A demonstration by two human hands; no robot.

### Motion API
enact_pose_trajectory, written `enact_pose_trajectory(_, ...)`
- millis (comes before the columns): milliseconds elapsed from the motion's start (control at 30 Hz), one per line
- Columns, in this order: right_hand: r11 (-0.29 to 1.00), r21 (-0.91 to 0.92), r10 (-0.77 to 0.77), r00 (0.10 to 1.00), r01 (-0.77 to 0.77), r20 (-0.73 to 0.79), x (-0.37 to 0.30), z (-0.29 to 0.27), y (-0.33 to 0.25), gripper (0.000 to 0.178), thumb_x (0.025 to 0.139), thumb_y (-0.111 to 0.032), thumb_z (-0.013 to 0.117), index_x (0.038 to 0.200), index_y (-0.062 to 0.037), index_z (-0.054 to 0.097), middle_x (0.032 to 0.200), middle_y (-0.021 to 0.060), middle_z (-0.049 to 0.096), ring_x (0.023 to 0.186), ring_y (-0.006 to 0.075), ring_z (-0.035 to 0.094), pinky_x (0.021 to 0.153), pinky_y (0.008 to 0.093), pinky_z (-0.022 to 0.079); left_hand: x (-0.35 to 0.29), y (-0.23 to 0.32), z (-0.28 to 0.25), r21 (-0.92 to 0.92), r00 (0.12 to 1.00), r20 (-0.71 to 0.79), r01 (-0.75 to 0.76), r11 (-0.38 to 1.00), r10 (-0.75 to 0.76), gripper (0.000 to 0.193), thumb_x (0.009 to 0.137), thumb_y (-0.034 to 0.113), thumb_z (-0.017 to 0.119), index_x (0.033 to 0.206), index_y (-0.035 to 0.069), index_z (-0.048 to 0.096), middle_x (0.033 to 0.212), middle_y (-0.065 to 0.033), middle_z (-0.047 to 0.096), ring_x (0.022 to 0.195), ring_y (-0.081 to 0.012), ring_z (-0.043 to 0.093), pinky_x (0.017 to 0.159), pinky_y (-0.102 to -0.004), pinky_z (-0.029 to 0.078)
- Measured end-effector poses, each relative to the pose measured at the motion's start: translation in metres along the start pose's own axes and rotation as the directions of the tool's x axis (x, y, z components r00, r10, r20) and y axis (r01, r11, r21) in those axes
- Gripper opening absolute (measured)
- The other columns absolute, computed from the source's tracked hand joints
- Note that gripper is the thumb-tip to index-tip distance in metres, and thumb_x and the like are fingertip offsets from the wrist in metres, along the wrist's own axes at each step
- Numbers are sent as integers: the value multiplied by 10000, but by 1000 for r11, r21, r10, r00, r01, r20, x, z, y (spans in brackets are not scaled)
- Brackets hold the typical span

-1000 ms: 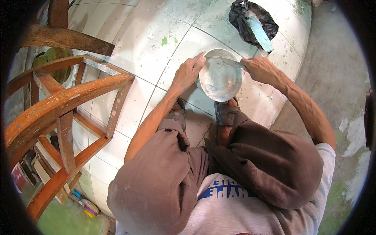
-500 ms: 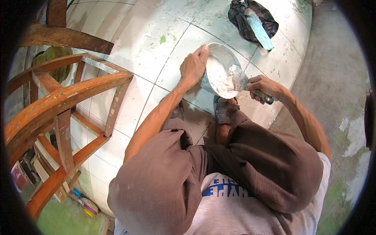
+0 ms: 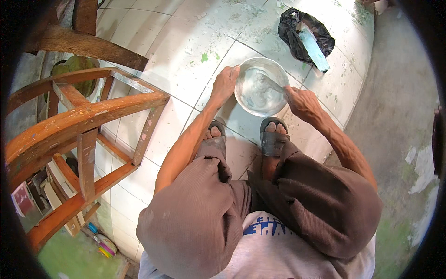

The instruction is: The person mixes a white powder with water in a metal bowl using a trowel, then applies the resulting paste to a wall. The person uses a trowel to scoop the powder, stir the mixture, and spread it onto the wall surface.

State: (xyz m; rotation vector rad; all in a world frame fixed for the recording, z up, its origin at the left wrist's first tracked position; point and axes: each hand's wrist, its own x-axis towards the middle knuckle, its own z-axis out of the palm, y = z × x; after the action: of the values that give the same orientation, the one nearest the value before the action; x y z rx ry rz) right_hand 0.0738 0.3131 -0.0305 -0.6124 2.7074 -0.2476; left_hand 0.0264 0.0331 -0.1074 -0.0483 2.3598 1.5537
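A round metal bowl (image 3: 283,74) sits in front of my feet, with whitish paste (image 3: 259,90) smeared over its inside. My left hand (image 3: 226,83) is closed on the bowl's left rim. On the other side, my right hand (image 3: 302,103) grips a putty knife (image 3: 274,85), its blade reaching down into the paste. The handle is mostly hidden in my fingers, and the blade is somewhat blurred.
A black plastic bag (image 3: 291,39) with a pale blue flat strip (image 3: 312,49) lies beyond the bowl. To the left stands a wooden chair frame (image 3: 88,111). My sandalled feet (image 3: 274,137) are just below the bowl. Paint flecks dot the tiled floor (image 3: 186,51).
The bowl has gone from tilted to nearly level. My right hand has moved up and left, carrying the putty knife from the near rim further into the bowl. My view has shifted slightly.
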Motion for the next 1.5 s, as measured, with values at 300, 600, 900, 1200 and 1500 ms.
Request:
enact_pose_trajectory(300, 1000, -19, 8, 998, -10, -59, 1, 10, -7, 282, 938, -90, 571, 1196, 24, 555, 926, 222, 678, 632, 351, 661, 534, 445, 512, 4, -14, 1, 61, 998, -53, -16, 998, 19, 559, 1048, 459, 434, 1094, -48, 664, 1090, -271, 628, 1023, -425, 613, 917, -450, 457)
enact_pose_trajectory(600, 996, 25, 92, 990, -89, -111, 12, 8, -13, 300, 920, -85, 590, 1193, 31, 547, 850, 219, 668, 666, 357, 677, 552, 462, 520, 31, 2, -20, 157, 990, 113, 63, 986, -82, 546, 1031, 434, 465, 1092, -81, 637, 1079, -281, 631, 1010, -406, 621, 909, -437, 469)
enact_pose_trajectory(900, 973, 168, 188, 965, -158, -184, 36, -22, -25, 276, 924, -170, 643, 1142, -10, 590, 1010, 243, 616, 824, 397, 689, 697, 459, 555, -4, 51, 0, 455, 649, 63, -695, 557, 758, 516, 882, 123, 681, 1371, 28, 545, 1233, -138, 584, 1187, -313, 556, 1011, -443, 421)
enact_pose_trajectory(1200, 652, 755, 285, 945, -67, -162, 60, -48, 20, 207, 947, -151, 605, 1079, 3, 645, 890, 125, 717, 761, 196, 692, 659, 341, 548, -6, 73, 21, 340, 677, 168, -722, 603, 716, 479, 720, 41, 775, 1179, 113, 660, 1104, -68, 654, 1115, -262, 595, 979, -427, 384)
enact_pose_trajectory(1500, 944, 300, 299, 756, -142, -583, 158, -19, 183, 289, 864, -61, 634, 1133, 40, 671, 1087, 267, 670, 1001, 417, 662, 902, 452, 521, 12, 84, 9, 122, 838, -10, -541, 832, 546, 312, 839, 76, 773, 1133, 77, 666, 1079, -79, 650, 1041, -246, 621, 906, -368, 482)
